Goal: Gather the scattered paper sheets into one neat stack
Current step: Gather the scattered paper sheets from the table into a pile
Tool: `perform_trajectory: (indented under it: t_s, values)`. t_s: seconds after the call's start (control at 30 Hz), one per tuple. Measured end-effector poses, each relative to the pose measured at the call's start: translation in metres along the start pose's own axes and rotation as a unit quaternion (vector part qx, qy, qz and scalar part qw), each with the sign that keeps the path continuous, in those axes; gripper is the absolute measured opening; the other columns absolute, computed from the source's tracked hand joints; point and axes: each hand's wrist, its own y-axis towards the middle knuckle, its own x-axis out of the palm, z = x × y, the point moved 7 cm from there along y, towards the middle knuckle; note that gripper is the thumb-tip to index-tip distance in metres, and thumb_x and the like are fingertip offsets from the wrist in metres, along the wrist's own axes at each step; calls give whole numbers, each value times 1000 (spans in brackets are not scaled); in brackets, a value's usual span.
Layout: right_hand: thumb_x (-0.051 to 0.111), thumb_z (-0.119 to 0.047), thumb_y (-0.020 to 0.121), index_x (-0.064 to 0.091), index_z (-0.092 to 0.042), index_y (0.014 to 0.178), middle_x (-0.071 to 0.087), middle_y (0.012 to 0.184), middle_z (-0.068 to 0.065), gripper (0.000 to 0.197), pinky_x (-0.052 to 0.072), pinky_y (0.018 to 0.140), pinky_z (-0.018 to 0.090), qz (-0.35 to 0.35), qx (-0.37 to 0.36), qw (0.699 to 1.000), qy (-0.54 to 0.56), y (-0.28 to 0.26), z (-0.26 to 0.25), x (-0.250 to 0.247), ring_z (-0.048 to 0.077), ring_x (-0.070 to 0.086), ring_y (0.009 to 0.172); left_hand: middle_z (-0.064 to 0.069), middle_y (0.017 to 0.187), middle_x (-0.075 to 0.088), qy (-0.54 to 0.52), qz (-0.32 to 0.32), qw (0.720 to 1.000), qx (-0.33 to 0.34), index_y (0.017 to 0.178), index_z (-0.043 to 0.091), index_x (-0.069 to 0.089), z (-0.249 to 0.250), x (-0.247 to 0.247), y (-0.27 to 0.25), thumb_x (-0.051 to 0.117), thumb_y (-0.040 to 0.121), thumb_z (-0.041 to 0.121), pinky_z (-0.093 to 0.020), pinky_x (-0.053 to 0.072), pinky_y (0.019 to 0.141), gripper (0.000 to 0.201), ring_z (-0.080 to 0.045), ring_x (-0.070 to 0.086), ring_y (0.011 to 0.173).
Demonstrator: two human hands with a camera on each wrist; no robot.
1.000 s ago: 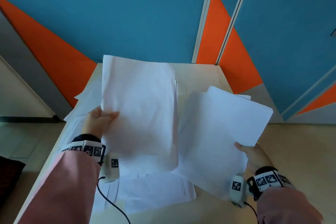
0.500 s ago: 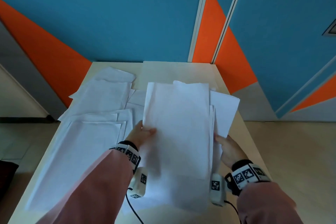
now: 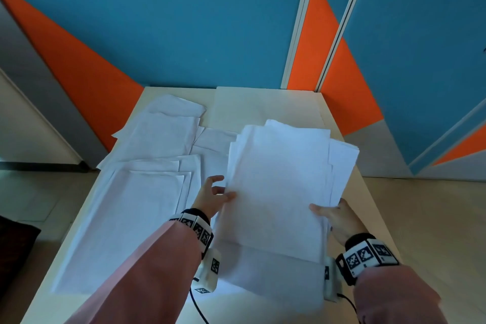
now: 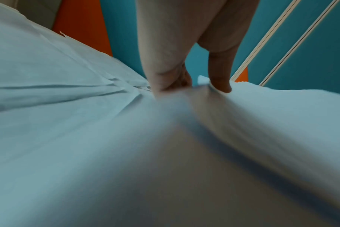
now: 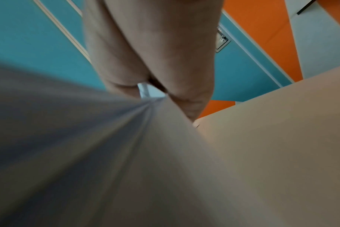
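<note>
Paper stack (image 3: 276,192) was pinched by the left hand (image 3: 210,198) and right hand (image 3: 335,218); uneven edges risked sheets (image 3: 136,192) slipping askew.

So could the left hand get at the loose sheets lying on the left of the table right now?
Probably not yet: the left hand holds the bundle of sheets. The loose sheets lie uncovered just beside it, so letting go would free it.

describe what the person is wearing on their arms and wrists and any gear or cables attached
Both arms wear loose dusty-pink sleeves. Each wrist carries a black band faced with white square tiles printed with black-and-white fiducial markers: left wrist band, right wrist band. Under each wrist hangs a white camera block bearing its own small marker, with a thin black cable trailing from it.
</note>
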Motion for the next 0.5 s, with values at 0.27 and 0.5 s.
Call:
perform_trajectory:
  t_s: [0.27, 0.5]
  values:
    - [92, -38, 38, 62, 5, 110, 68, 98, 12, 89, 48, 92, 40, 90, -35, 994, 56, 11, -12, -25, 29, 64, 89, -19, 124, 60, 234, 210, 949, -26, 119, 2, 59, -28, -112, 3, 60, 84, 2, -36, 44, 92, 35, -35, 57, 112]
    - [68, -1, 81, 63, 3, 104, 66, 108, 19, 24, 45, 100, 47, 72, -15, 997, 6, 22, -6, 6, 34, 62, 102, -23, 137, 35, 335, 369, 844, -197, 132, 6, 46, -49, -214, -22, 65, 78, 6, -46, 32, 106, 57, -39, 36, 126]
